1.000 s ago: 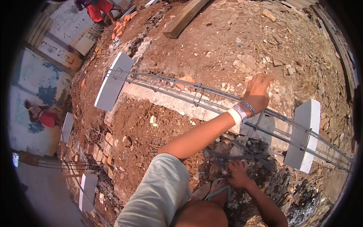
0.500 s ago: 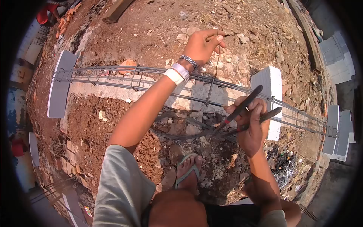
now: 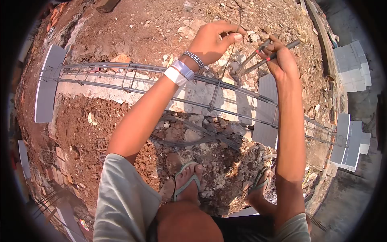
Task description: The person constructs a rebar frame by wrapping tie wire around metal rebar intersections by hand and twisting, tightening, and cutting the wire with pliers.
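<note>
My left hand (image 3: 215,39) is pinched on a thin dark tie wire (image 3: 228,61), beyond the rebar cage. The wire runs down to a stirrup (image 3: 214,96) of the rebar cage (image 3: 169,97). My right hand (image 3: 283,60) grips a pair of pincers (image 3: 250,67) by the dark handles, which are spread apart. Its jaws point down and left, close to the wire and just past the far bars; whether they touch the wire I cannot tell. A wristband and bracelet circle my left wrist.
Grey-white blocks (image 3: 265,111) stand along the cage, with another block (image 3: 50,82) at its left end. A bundle of loose wire (image 3: 193,141) lies on the rubble by my sandalled foot (image 3: 188,181). Stacked blocks (image 3: 351,66) and a plank (image 3: 320,36) are on the right.
My right hand has carried the pincers up across the cage to its far side, nearer the wire. My left hand keeps its pinch on the wire. The whole view has shifted slightly.
</note>
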`<state>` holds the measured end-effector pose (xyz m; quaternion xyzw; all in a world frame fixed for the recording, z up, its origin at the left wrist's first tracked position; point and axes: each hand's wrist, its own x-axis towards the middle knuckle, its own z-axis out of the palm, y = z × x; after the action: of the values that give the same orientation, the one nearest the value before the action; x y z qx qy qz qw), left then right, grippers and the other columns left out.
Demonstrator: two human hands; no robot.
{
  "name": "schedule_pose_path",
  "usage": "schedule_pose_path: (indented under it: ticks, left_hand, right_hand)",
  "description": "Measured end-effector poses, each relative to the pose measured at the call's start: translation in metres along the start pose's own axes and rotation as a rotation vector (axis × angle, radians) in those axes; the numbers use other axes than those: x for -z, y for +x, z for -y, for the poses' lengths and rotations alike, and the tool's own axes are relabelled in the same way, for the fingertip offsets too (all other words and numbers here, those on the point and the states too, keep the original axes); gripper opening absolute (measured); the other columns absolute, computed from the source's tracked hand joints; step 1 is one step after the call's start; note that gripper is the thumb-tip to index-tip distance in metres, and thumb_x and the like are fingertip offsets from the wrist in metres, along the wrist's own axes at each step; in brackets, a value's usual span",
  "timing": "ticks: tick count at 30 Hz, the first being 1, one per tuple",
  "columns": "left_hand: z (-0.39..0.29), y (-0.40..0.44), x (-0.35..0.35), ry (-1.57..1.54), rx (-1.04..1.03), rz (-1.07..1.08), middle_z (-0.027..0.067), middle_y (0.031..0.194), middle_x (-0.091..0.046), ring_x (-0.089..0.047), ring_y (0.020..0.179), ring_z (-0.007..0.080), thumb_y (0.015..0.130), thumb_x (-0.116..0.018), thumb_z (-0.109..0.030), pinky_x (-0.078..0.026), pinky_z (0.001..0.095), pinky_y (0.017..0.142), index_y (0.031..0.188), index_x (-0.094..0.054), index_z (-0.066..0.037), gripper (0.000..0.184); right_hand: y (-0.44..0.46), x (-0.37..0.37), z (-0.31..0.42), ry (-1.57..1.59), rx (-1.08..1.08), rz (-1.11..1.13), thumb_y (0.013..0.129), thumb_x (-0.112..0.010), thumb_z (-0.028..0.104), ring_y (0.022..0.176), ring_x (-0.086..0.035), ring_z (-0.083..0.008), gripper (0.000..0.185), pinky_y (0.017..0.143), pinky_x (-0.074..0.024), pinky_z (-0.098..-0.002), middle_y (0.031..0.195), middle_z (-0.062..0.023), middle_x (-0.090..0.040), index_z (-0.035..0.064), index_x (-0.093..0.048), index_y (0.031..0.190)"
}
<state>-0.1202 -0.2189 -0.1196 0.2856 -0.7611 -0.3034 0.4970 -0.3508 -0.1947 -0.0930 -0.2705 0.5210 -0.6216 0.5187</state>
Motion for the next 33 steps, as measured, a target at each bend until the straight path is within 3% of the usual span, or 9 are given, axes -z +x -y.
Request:
schedule_pose_path:
  ticks: [3, 7, 11, 15, 18, 22, 29, 32, 33]
  left_hand:
    - [0.003, -0.002, 0.001, -0.001, 0.007, -0.014, 0.0062, 0.099, -0.071, -0.064, 0.089, 0.0179, 0.096, -0.07, -0.03, -0.051, 0.0347, 0.08, 0.113, -0.077, -0.011, 0.027]
    - [0.002, -0.004, 0.004, 0.025, 0.008, -0.023, 0.0057, 0.099, -0.071, -0.062, 0.087, 0.018, 0.096, -0.07, -0.032, -0.05, 0.0345, 0.08, 0.114, -0.077, -0.012, 0.028]
    - [0.0, -0.006, 0.006, 0.024, -0.006, -0.044, 0.0061, 0.099, -0.07, -0.061, 0.087, 0.0188, 0.095, -0.07, -0.034, -0.049, 0.0348, 0.08, 0.114, -0.078, -0.015, 0.028]
    - [0.005, -0.006, 0.004, 0.021, -0.021, -0.066, 0.0063, 0.099, -0.07, -0.061, 0.087, 0.0192, 0.094, -0.071, -0.034, -0.049, 0.0351, 0.079, 0.114, -0.078, -0.015, 0.028]
    - [0.008, -0.004, -0.001, 0.034, -0.021, -0.073, 0.0065, 0.097, -0.07, -0.062, 0.086, 0.0198, 0.093, -0.072, -0.033, -0.05, 0.0355, 0.078, 0.113, -0.078, -0.014, 0.028]
    - [0.014, 0.002, -0.001, 0.1, -0.031, -0.059, 0.0072, 0.094, -0.07, -0.062, 0.083, 0.0204, 0.092, -0.073, -0.03, -0.05, 0.0358, 0.077, 0.11, -0.078, -0.012, 0.026]
    - [0.021, 0.001, -0.003, 0.023, -0.006, -0.079, 0.0065, 0.091, -0.072, -0.063, 0.083, 0.0196, 0.09, -0.075, -0.028, -0.05, 0.0368, 0.078, 0.108, -0.079, -0.011, 0.025]
    - [0.015, 0.005, -0.006, -0.012, -0.016, -0.061, 0.0048, 0.089, -0.072, -0.062, 0.082, 0.0192, 0.089, -0.076, -0.027, -0.05, 0.0363, 0.078, 0.105, -0.08, -0.011, 0.023]
    - [0.011, 0.007, -0.004, 0.009, 0.007, -0.042, 0.0061, 0.092, -0.072, -0.062, 0.084, 0.0192, 0.087, -0.078, -0.03, -0.051, 0.0362, 0.079, 0.108, -0.078, -0.009, 0.029]
  right_hand:
    - [0.028, -0.009, -0.011, -0.14, -0.196, 0.091, 0.085, -0.043, -0.011, 0.082, -0.057, -0.0274, 0.057, 0.09, -0.0571, -0.0534, 0.103, -0.0167, -0.05, -0.0088, -0.037, 0.142]
    - [0.044, -0.017, -0.02, -0.16, -0.306, 0.054, 0.089, -0.044, -0.008, 0.084, -0.06, -0.0304, 0.038, 0.088, -0.0559, -0.0614, 0.099, -0.0156, -0.051, -0.0057, -0.046, 0.126]
    - [0.055, -0.013, -0.022, -0.24, -0.255, 0.084, 0.079, -0.044, -0.012, 0.086, -0.061, -0.0325, 0.046, 0.084, -0.0575, -0.0622, 0.1, -0.0189, -0.05, -0.0074, -0.044, 0.124]
    - [0.052, -0.021, -0.03, -0.153, -0.321, 0.136, 0.081, -0.045, -0.009, 0.082, -0.061, -0.034, 0.033, 0.084, -0.0577, -0.0635, 0.096, -0.0166, -0.052, -0.008, -0.047, 0.115]
    - [0.044, -0.033, -0.027, -0.106, -0.276, 0.115, 0.084, -0.046, -0.01, 0.072, -0.051, -0.0302, 0.011, 0.069, -0.0558, -0.0564, 0.086, -0.0161, -0.048, -0.0037, -0.053, 0.089]
    - [0.038, -0.05, -0.023, -0.145, -0.215, 0.177, 0.088, -0.048, -0.006, 0.085, -0.059, -0.0292, 0.016, 0.072, -0.0552, -0.0536, 0.099, -0.0167, -0.055, -0.0051, -0.052, 0.103]
    - [0.03, -0.064, -0.027, -0.158, -0.158, 0.068, 0.107, -0.042, 0.014, 0.081, -0.062, -0.0247, 0.025, 0.064, -0.0555, -0.0429, 0.104, -0.0187, -0.06, -0.0055, -0.045, 0.121]
    - [0.049, -0.058, -0.037, -0.174, -0.135, 0.165, 0.111, -0.039, 0.026, 0.073, -0.061, -0.0224, 0.035, 0.06, -0.0551, -0.0385, 0.097, -0.0169, -0.061, -0.0058, -0.042, 0.126]
    - [0.054, -0.063, -0.045, -0.099, -0.114, 0.139, 0.11, -0.043, 0.039, 0.067, -0.06, -0.021, 0.045, 0.056, -0.0532, -0.0366, 0.087, -0.0147, -0.062, -0.0053, -0.05, 0.118]
